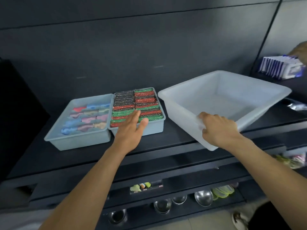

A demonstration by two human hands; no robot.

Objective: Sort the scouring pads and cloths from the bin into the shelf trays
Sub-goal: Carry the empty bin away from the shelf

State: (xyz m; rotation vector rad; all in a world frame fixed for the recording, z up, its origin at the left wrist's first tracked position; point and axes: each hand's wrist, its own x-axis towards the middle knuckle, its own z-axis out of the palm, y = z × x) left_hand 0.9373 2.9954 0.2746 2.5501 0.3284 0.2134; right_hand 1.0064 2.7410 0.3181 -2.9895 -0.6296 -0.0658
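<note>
A translucent white bin point(232, 90) is tilted on the dark shelf, its inside bare. My right hand point(217, 128) grips its near rim. Left of it stand two grey-blue trays side by side. The right tray point(154, 128) is packed with red, green and black scouring pads point(132, 103). The left tray point(79, 141) holds rolled pastel cloths point(88, 118). My left hand point(132, 128) stretches flat, fingers straight, over the front of the pad tray and holds nothing.
The dark shelf point(166, 141) has a dark back wall behind it. Blue and white packets point(280, 67) stand on the shelf at far right. Lower shelves hold metal bowls point(203, 197) and small coloured items point(141, 186).
</note>
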